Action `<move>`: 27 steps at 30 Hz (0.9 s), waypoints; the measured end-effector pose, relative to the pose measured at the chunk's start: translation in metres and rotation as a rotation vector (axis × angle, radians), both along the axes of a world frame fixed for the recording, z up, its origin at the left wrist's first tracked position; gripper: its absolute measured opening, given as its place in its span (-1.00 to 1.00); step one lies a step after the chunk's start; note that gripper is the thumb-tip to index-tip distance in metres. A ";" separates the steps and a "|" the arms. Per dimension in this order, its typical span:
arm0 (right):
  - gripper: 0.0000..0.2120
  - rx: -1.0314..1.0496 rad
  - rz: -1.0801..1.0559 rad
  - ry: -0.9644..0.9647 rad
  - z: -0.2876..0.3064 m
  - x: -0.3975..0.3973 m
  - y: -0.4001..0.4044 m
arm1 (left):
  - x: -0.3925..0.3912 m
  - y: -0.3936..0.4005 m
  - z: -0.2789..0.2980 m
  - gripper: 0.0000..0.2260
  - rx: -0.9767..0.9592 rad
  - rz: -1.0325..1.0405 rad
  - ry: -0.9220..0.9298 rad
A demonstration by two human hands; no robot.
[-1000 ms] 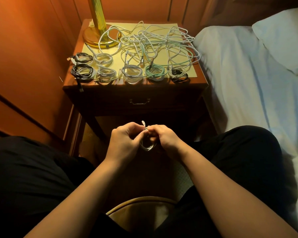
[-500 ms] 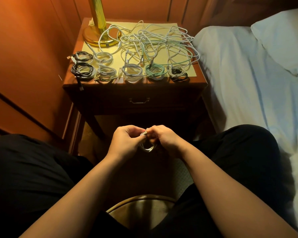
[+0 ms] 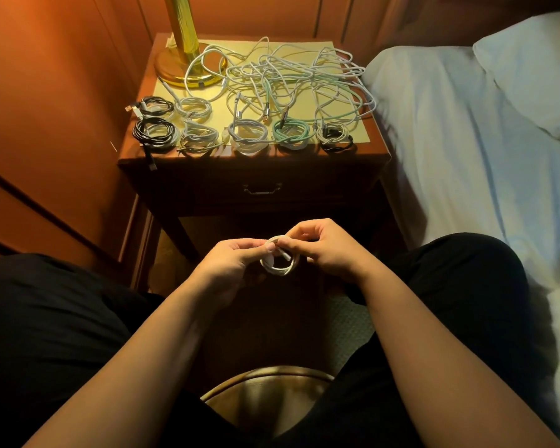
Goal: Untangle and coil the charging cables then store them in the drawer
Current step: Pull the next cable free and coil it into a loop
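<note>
Two hands meet low in the middle of the view, between the person's dark-clad knees, and both work on one small white coiled cable (image 3: 278,260). The left hand (image 3: 232,261) has its fingers curled, with thumb and forefinger pinching the upper left side of the coil; the right hand (image 3: 328,248) pinches the coil's top from the other side, its fingers bent round the strands, and a short white plug end lies across the coil just below its fingertips. Beyond the hands stands a wooden nightstand (image 3: 256,166) with its drawer (image 3: 262,192) closed, a metal pull at the front centre. On the nightstand's top lies a yellowish mat (image 3: 304,101), and along its near edge sits a row of wound cables: a black coil (image 3: 156,134) at the left with one end hanging over the front edge, a second black coil (image 3: 154,105) behind it, two white coils (image 3: 198,137) beside them, one behind the other, then a pale grey coil (image 3: 249,137), a mint green coil (image 3: 292,133) and a small black and white coil (image 3: 335,137) at the right. Behind the row spreads a loose tangle of white and pale green cables (image 3: 288,76), reaching from the brass lamp base (image 3: 188,71) at the back left to the nightstand's right edge. A bed with white sheets (image 3: 466,140) stands just beside the nightstand on the right, and a rounded wooden chair edge (image 3: 265,375) shows at the bottom between the forearms.
</note>
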State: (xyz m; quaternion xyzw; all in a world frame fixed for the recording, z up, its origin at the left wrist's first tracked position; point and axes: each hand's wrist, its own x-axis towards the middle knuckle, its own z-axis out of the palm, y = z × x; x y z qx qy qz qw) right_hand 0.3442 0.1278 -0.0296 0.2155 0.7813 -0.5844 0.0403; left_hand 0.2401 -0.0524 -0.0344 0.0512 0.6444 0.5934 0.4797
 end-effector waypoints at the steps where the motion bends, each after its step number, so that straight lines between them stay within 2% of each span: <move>1: -0.82 -0.038 0.006 -0.004 0.002 0.001 0.000 | 0.001 0.001 0.001 -0.78 0.012 0.030 -0.080; 5: -0.78 -0.203 -0.012 -0.022 0.007 0.004 0.002 | 0.006 0.004 0.009 -0.72 0.069 0.091 -0.306; 8: -0.78 -0.212 0.011 0.007 0.002 0.002 -0.004 | 0.006 0.005 0.015 -0.60 0.178 0.175 -0.459; 11: -0.78 -0.210 0.029 0.020 -0.002 -0.002 -0.013 | 0.007 0.004 0.017 -0.58 0.245 0.220 -0.494; 12: -0.78 -0.210 0.028 0.019 -0.002 -0.003 -0.015 | 0.007 0.003 0.016 -0.60 0.226 0.211 -0.431; 15: -0.79 -0.218 0.005 0.025 0.000 -0.005 -0.018 | 0.006 0.004 0.013 -0.65 0.133 0.228 -0.073; 20: -0.80 -0.110 -0.003 0.111 0.009 -0.017 -0.016 | -0.006 0.000 0.023 -0.73 0.151 0.195 0.408; 24: -0.81 -0.136 0.034 0.110 0.023 -0.035 -0.011 | -0.028 0.001 0.037 -0.89 0.107 0.140 0.807; 27: -0.83 -0.156 0.042 0.137 0.038 -0.060 -0.003 | -0.053 0.007 0.050 -0.93 0.058 0.134 1.097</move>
